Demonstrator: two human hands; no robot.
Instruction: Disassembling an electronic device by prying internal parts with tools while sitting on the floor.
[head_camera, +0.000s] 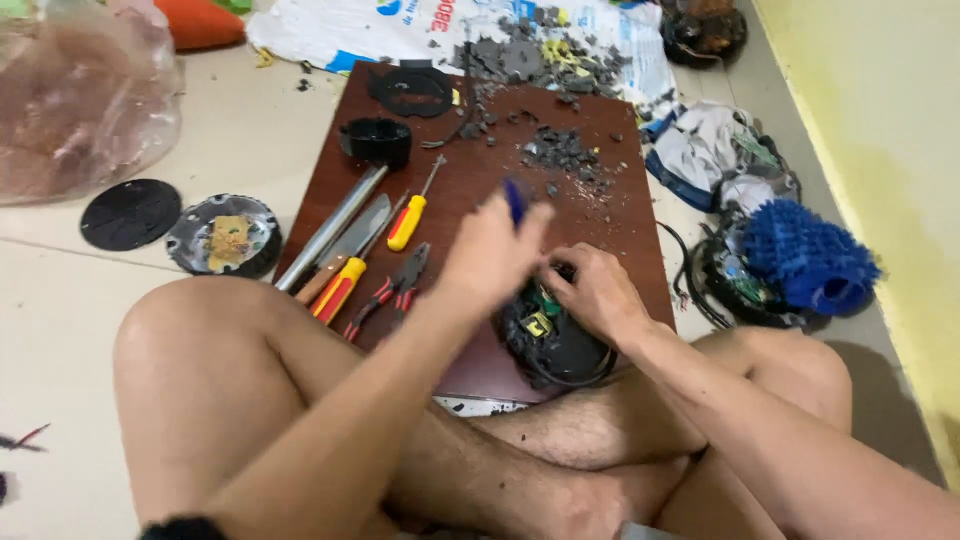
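I sit cross-legged on the floor with a dark brown board (600, 160) in front of me. My left hand (490, 255) is closed around a tool with a blue handle (514, 198) that sticks up above the fist. My right hand (597, 293) grips a round black device (552, 342) with a green circuit board showing inside; it rests at the board's near edge against my leg. Both hands meet over the device.
On the board lie a black rubber mallet (375, 142), a knife (350, 245), a yellow-red screwdriver (408, 222), red pliers (395, 290), a black ring (412, 90) and grey debris (560, 150). Round black parts (225, 235) sit left; a blue brush (810, 258) and cloth lie right.
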